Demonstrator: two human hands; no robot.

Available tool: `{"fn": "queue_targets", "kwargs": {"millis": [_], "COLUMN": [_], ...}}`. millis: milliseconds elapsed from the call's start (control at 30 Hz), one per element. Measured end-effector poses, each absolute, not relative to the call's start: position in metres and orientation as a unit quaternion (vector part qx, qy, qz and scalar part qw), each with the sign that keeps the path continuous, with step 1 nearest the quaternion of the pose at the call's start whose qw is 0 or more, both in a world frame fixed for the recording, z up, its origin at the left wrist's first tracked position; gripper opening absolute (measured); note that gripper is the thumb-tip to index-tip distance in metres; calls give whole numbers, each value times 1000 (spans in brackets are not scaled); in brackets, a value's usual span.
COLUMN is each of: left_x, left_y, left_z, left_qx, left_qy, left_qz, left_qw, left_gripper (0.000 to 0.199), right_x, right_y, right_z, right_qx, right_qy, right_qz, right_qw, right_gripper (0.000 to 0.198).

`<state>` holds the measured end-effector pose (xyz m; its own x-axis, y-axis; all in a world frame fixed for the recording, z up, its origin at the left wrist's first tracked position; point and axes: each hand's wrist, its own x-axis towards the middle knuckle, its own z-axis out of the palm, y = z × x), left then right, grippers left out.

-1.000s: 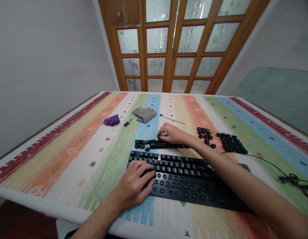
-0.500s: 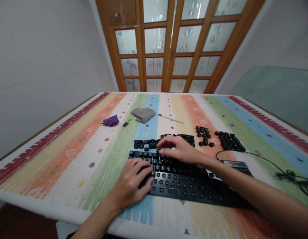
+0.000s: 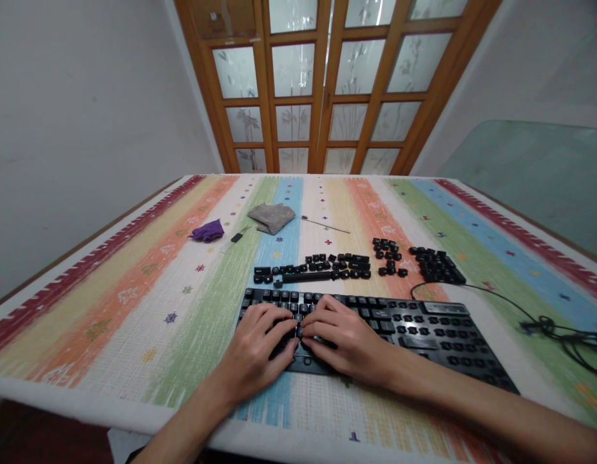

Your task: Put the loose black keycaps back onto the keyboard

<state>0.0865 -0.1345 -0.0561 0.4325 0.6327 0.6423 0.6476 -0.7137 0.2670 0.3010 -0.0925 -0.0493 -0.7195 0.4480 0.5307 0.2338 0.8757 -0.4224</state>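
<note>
A black keyboard lies across the table in front of me, with keycaps on its upper left rows and bare switch posts on its right and lower parts. My left hand rests over its left end, fingers curved and apart. Fingertips of my right hand come together at a small black keycap in the gap between both hands. My palms hide many of the keys around it. Behind the keyboard, loose black keycaps and a long spacebar lie in rows.
More loose keycaps and a number-pad cluster sit at back right. Farther off are a purple cloth, a grey cloth, a small black tool and a thin brush. A coiled cable lies right.
My right hand has moved down toward me from the keyboard's top edge to the keys beside my left hand. My left hand stays on the keyboard. The view has shifted slightly.
</note>
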Motion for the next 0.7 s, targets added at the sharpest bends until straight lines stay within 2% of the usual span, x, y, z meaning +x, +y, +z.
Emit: {"fn": "queue_targets", "kwargs": {"millis": [433,700], "left_x": [87,88], "left_y": [-133,-132], "left_z": [-59,-59], "left_qx": [-856,-859], "left_qy": [-375,-378], "left_qz": [-357,-346], "left_qw": [-1,-3], "left_gripper": [13,13], "right_x": [297,296], "right_y": [-94,-95], "right_z": [-46,-45], "right_qx": [-185,-198], "right_qy": [-931,-934], "right_qz": [67,73], "right_qw": [307,288], "right_gripper": [16,14]}}
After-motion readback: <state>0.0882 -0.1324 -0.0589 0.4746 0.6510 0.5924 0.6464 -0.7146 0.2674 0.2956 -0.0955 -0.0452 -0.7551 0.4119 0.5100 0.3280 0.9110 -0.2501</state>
